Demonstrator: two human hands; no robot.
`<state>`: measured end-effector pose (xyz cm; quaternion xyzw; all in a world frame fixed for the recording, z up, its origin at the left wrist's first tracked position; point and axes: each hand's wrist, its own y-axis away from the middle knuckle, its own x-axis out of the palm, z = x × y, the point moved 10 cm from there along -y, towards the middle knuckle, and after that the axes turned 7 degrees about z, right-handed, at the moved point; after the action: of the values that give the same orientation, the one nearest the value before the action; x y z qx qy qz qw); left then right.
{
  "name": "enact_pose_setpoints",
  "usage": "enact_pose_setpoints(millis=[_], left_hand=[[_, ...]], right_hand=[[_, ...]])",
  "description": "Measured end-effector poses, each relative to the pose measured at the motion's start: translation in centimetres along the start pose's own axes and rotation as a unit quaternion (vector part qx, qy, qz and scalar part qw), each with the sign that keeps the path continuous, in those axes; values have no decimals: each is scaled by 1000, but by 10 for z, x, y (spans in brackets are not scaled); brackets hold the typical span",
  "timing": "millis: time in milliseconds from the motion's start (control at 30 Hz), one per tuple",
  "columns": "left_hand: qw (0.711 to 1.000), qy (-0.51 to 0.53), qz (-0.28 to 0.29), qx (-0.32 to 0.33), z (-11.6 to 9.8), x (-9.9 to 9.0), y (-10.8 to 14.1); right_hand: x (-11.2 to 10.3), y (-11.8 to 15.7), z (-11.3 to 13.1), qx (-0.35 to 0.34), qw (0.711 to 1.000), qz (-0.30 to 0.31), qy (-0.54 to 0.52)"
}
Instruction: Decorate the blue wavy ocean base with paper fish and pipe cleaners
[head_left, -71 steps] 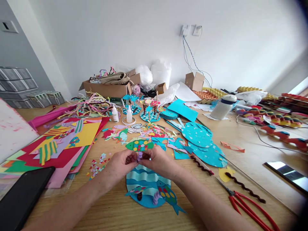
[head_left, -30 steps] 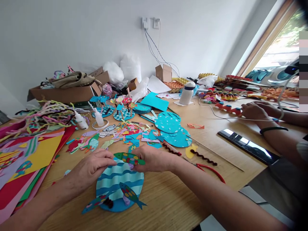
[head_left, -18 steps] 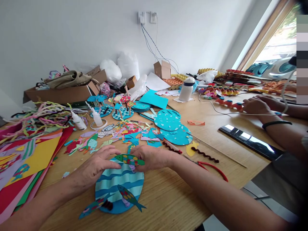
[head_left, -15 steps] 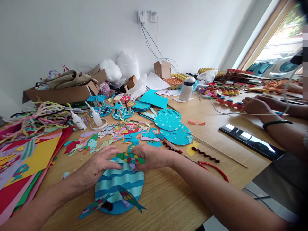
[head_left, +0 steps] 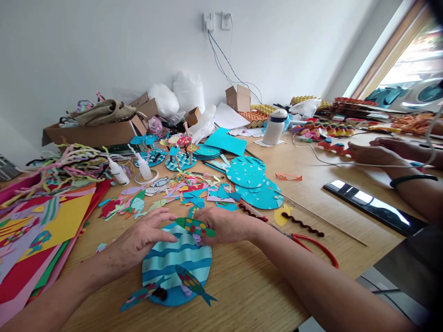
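A round blue card disc [head_left: 176, 265] with wavy pale stripes lies on the table before me. Above its far edge, my right hand [head_left: 223, 226] has its fingers curled at the tail end of a spotted green paper fish [head_left: 194, 227]; a small purple coil [head_left: 197, 239] shows beneath the fish. My left hand [head_left: 152, 233] hovers over the disc's left far side, fingers apart and holding nothing. Two more spotted paper fish, a dark one [head_left: 194, 282] and a blue one [head_left: 141, 295], stand at the near edge on purple and brown coils.
Paper scraps [head_left: 197, 193], glue bottles [head_left: 143, 167] and stacked blue discs [head_left: 258, 193] lie beyond my hands. Coloured sheets [head_left: 74, 216] are at left. On the right are red-handled pliers or scissors [head_left: 320, 244], a stick [head_left: 325, 219], a black phone-like slab [head_left: 374, 205] and another person's hands [head_left: 377, 152].
The whole view has shifted slightly, so things sit a little further right. Both my hands keep nearly the same place over the disc, with the green fish still at my right hand.
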<state>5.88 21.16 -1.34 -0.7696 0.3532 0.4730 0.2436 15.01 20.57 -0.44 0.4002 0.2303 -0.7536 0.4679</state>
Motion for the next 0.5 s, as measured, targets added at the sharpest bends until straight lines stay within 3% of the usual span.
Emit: enact_pose_setpoints(millis=[267, 500], left_hand=[[993, 50, -43, -93, 1, -26, 18], [987, 105, -51, -110, 3, -24, 12]], right_hand=[[5, -1, -3, -3, 1000, -2, -31], [3, -1, -2, 10, 1000, -10, -17]])
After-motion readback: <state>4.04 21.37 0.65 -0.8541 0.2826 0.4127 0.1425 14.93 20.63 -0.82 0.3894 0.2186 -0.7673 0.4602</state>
